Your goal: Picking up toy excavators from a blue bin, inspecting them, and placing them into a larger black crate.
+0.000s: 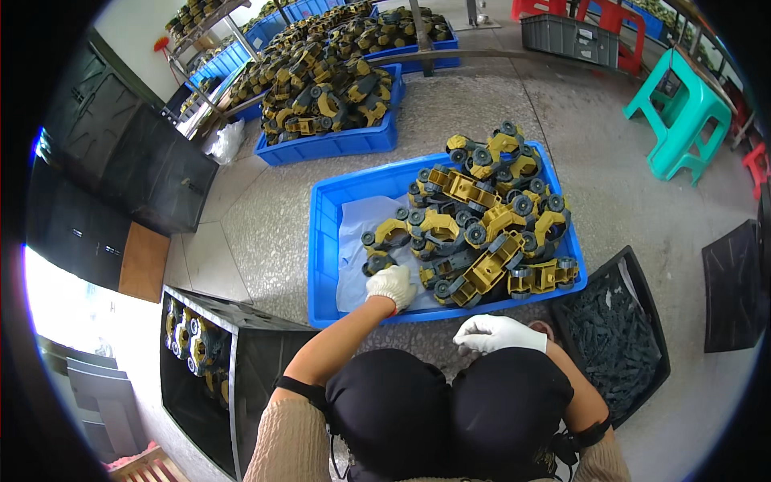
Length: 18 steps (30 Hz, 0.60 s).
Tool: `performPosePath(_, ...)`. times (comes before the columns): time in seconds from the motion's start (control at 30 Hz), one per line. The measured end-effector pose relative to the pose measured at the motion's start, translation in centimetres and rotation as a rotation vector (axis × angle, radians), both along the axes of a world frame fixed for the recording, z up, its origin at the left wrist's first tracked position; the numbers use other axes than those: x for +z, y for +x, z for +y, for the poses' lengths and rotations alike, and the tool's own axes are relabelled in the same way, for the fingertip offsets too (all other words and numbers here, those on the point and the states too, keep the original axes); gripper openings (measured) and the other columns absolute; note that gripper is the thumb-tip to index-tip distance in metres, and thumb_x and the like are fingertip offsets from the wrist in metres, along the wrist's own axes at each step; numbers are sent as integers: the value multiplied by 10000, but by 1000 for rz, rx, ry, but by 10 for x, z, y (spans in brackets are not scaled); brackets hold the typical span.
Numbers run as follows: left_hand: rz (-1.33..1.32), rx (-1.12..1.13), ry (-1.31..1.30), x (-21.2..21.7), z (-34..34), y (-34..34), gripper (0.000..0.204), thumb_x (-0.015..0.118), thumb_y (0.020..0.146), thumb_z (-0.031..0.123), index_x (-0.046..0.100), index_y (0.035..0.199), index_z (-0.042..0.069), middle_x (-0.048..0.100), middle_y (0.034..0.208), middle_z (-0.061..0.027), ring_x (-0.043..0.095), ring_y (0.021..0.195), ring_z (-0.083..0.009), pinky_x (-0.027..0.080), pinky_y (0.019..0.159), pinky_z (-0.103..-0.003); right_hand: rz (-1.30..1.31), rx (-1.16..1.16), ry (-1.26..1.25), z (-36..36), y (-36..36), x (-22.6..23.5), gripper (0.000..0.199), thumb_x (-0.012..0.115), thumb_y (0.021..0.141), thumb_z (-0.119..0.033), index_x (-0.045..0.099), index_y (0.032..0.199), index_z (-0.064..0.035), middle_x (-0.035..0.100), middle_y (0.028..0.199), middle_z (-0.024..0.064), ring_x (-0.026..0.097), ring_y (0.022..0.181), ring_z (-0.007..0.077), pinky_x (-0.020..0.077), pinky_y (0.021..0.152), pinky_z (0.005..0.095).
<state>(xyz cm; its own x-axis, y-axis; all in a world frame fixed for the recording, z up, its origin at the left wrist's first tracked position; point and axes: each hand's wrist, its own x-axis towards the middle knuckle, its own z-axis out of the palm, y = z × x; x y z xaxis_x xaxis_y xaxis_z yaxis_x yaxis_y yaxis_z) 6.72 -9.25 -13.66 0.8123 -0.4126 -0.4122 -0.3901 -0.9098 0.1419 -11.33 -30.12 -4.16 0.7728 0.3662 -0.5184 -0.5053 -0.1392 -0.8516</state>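
Note:
My left hand [392, 287], in a white knitted glove, reaches into the near side of a blue tray [321, 265]. Its fingers are curled against a small yellow and dark grey toy truck [377, 262], which lies over a pale plastic sheet [353, 233]. Many similar toy trucks [486, 269] are heaped in the tray's middle and right side. My right hand [499, 332], in a smooth white glove, hovers above my right knee, outside the tray's near edge. Its fingers are bent and pressed together; whatever sits at their tips is too small to name.
A black crate [662, 361] of dark grey plastic parts stands at right. At left, a dark crate [233, 386] holds more toy vehicles. Another blue tray [329, 145] is piled high behind. A green stool [679, 120] stands at far right.

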Motion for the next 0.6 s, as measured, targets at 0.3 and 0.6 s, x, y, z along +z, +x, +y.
performPosePath(0.3, -157, 303, 210, -47, 39, 31, 394, 705, 840, 327, 635, 1096, 36, 737, 1020, -190, 728, 963, -372, 570, 808, -465, 65, 33, 143, -5, 8, -12, 243, 657, 1005, -272, 681, 1153, -80, 683, 1022, -28, 591, 889, 45, 489, 788, 234)
performPosePath(0.6, 222, 978, -928, -7, 92, 31, 490, 580, 781, -85, 546, 1270, -86, 686, 1093, -186, 685, 954, -271, 554, 886, -359, 49, -193, 232, -10, 6, -18, 249, 673, 992, -249, 665, 1134, -44, 682, 979, 15, 632, 863, 85, 524, 786, 261)
